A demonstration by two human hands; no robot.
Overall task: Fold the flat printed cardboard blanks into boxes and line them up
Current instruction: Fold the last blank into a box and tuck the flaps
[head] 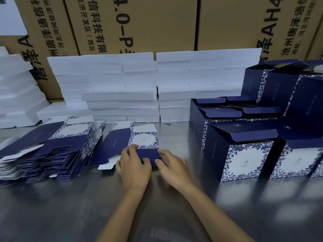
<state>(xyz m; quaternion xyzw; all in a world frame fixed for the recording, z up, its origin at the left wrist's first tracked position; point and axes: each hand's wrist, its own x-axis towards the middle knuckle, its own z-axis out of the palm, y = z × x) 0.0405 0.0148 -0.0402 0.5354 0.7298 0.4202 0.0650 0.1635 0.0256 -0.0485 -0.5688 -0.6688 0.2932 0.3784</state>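
Folded boxes (244,151) stand open-topped, seemingly empty.
Left hand (134,165) and right hand (172,165) pinch a flat navy floral blank (132,142).

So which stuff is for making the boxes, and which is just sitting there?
For the job: left hand, right hand, flat blank under both hands, stack of blanks, folded boxes.

Just sitting there: white foam slabs, big brown cartons behind.

Head view looks forward and down (close) over the table (70,206).
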